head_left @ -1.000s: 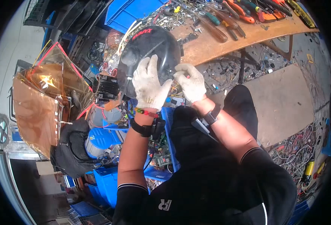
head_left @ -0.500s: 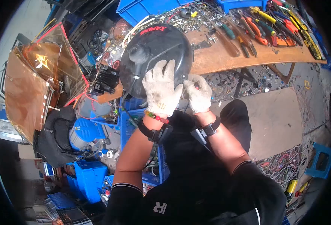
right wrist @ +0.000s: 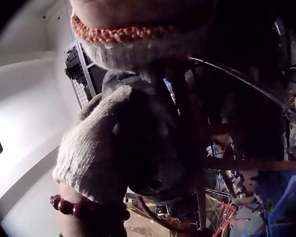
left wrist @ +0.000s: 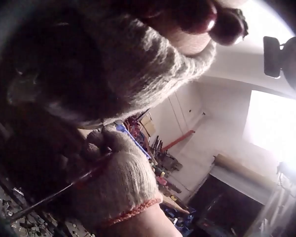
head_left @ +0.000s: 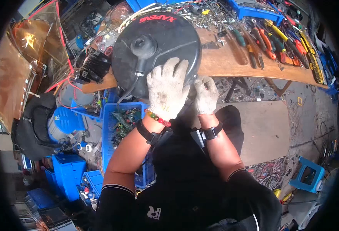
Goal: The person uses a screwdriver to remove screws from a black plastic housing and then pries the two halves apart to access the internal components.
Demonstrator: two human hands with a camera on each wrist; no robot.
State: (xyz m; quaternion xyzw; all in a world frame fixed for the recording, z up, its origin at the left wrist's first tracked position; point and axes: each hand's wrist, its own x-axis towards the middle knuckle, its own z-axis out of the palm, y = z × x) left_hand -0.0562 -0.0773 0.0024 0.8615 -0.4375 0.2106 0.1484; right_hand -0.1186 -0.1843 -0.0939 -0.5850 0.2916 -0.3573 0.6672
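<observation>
A round black housing (head_left: 177, 38) with red XAPENG lettering stands tilted in front of me. It has a raised hub (head_left: 143, 46) and a metal clamp (head_left: 139, 74) on a stem. My gloved left hand (head_left: 164, 92) rests on its lower face, fingers mostly straight. Beside the lower right rim, the gloved right hand (head_left: 206, 94) has its fingers curled in. A thin dark strand (left wrist: 56, 195) runs from that fist in the left wrist view; whether it is cable or rod I cannot tell. The same strand (right wrist: 237, 76) trails from the glove in the right wrist view.
Pliers and screwdrivers (head_left: 267, 42) lie on the wooden bench (head_left: 223, 61), with loose screws behind the housing. A blue crate (head_left: 107, 127) of circuit boards stands to the left. Right of my legs lies a flat board (head_left: 267, 131); farther out is a blue stool (head_left: 308, 173).
The head view has shifted, bringing more of the housing and bench tools into sight. The left hand stays on the housing and the right hand at its rim; a red bit at the right fingers no longer shows.
</observation>
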